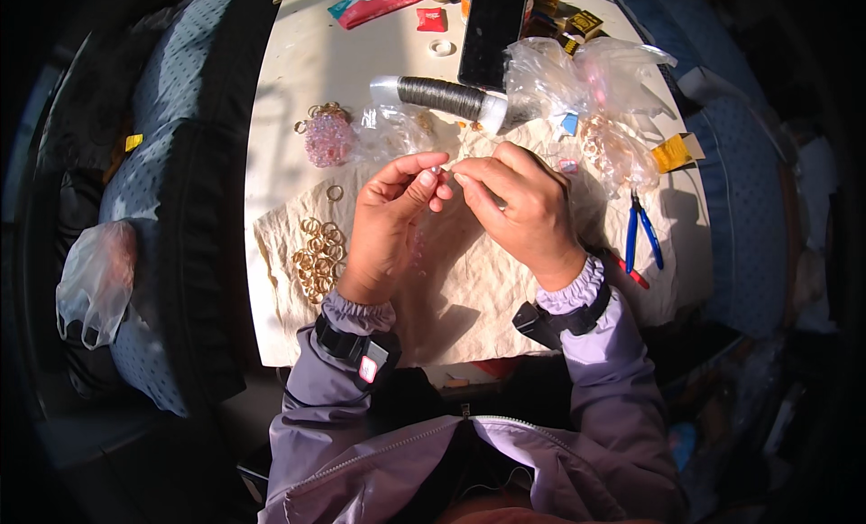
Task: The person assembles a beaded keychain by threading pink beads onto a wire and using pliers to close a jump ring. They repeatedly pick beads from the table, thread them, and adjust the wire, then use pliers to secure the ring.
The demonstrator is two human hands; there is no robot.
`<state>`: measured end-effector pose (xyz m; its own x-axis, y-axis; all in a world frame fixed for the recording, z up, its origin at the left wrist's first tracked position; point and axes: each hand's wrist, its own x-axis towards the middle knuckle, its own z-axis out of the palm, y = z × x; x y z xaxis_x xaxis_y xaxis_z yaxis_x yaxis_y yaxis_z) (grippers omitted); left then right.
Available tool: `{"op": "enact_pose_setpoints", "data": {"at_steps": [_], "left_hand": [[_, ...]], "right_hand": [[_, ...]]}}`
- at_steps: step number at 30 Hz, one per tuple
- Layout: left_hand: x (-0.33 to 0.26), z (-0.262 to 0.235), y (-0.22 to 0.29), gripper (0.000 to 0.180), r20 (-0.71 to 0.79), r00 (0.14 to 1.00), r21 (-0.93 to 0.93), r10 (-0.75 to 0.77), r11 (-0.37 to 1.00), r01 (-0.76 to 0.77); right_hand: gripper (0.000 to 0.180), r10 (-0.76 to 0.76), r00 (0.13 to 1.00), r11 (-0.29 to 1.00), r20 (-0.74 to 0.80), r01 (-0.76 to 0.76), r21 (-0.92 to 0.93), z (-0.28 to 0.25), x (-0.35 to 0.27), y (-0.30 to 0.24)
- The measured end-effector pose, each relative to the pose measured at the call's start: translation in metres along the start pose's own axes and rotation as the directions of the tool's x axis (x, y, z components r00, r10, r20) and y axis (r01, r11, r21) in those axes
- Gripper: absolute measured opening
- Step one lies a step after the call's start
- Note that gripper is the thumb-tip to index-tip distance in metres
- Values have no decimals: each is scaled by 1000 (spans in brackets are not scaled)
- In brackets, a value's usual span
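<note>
Both hands meet over the cream cloth [505,289]. My left hand [390,216] pinches a small pale shiny bead [436,170] between thumb and forefinger. Close to its right, thumb and forefinger of my right hand [525,202] are pressed together; whatever they hold is too fine to make out. Left of my left wrist lies a pile of gold-coloured rings [318,261], with a single ring [335,193] apart from it. Farther off sit a heap of clear pink beads [328,142] and more rings [327,109]. A spool of dark wire [442,97] lies beyond my hands.
Blue-handled cutters [642,234] and a red-handled tool [634,273] lie right of my right wrist. Clear plastic bags [550,78] and a black phone [492,35] are at the back. A white ring-shaped roll [441,48] and red packet [431,20] stand near the phone. Padded seats [171,208] flank the table.
</note>
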<state>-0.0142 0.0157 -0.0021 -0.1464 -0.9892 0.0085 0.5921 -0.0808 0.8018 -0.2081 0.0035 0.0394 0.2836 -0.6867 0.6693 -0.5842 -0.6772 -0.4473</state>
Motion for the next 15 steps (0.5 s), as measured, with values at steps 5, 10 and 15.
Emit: {"op": "enact_pose_setpoints", "data": {"at_steps": [5,10,15], "left_hand": [[0,-3,-3,27,19,1000,-6,0,1000,0],[1,-3,-3,27,42,999,-7,23,1000,-23],[0,-2,-2,26,19,1000,-4,-3,1000,3]], "right_hand": [[13,7,1000,1000,-8,-7,23,2,-1,0],[13,6,1000,1000,2,-6,1,2,-1,0],[13,-8,1000,1000,0,8,-8,1,-1,0]]}}
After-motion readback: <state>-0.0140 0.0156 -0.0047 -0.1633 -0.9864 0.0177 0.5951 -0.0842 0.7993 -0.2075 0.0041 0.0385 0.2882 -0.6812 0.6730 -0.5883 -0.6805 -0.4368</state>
